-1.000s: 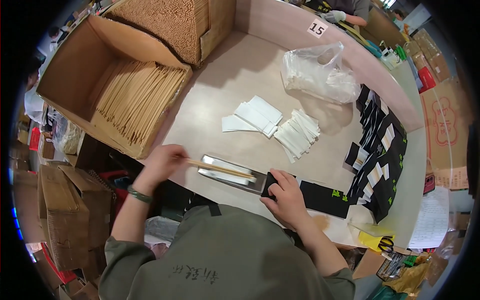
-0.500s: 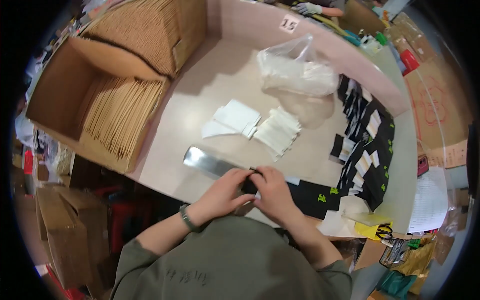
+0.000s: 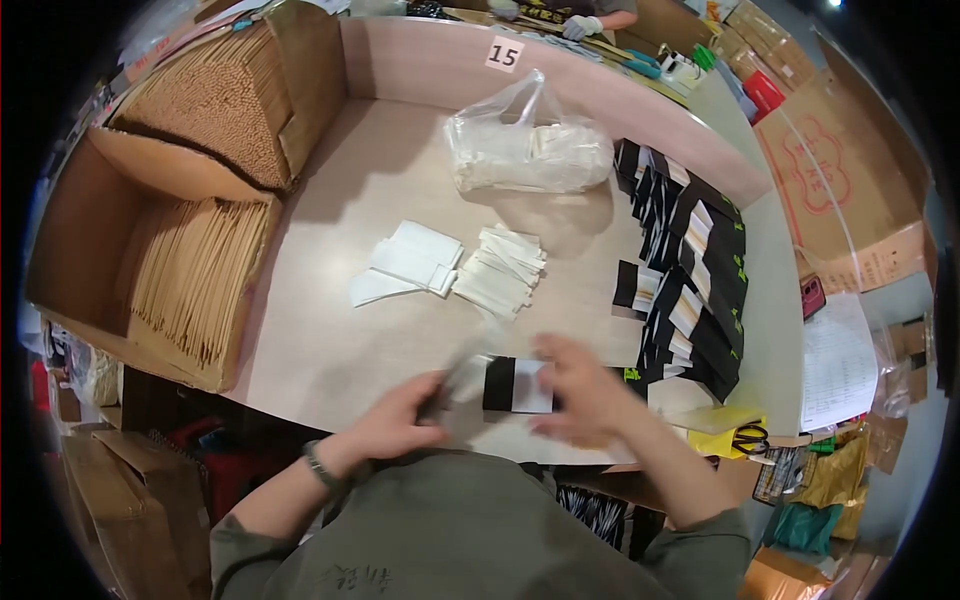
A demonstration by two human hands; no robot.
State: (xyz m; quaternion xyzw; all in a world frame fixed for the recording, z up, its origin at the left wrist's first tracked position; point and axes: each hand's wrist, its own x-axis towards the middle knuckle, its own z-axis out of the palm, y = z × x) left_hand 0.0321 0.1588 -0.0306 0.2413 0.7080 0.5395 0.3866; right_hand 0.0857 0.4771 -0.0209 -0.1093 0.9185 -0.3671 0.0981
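head view: two hands are occupying the lower middle of the frame, over the near part of a pale surface (image 3: 310,330). the left hand (image 3: 405,415), with a dark band (image 3: 318,463) encircling its wrist, is gripping a silvery piece (image 3: 465,378) whose outline is blurring. the right hand (image 3: 585,395), likewise blurred, is covering the right end of a black-and-white sleeve (image 3: 500,385), its fingers and thumb standing apart toward the upper and lower sides; whether they are pinching it, one cannot tell. the sleeve is showing between the hands, its black end facing left and its white part reaching the right hand.

at the centre of the frame, folded white sheets (image 3: 420,255) are lying just left of a loose pile of off-white strips (image 3: 500,270). in the upper middle, a clear plastic bag (image 3: 530,155) is holding white contents. at the right, a heap of dark sleeves (image 3: 715,345) is overlapping in rows, some showing white and tan stripes. in the upper left, a cardboard box (image 3: 315,80) is holding tightly packed sticks (image 3: 215,110), ends outward; below it, an open carton (image 3: 80,210) is holding a layer of thin sticks (image 3: 185,280). at the lower right, black-handled scissors (image 3: 752,437) are resting by a yellow holder (image 3: 712,443).
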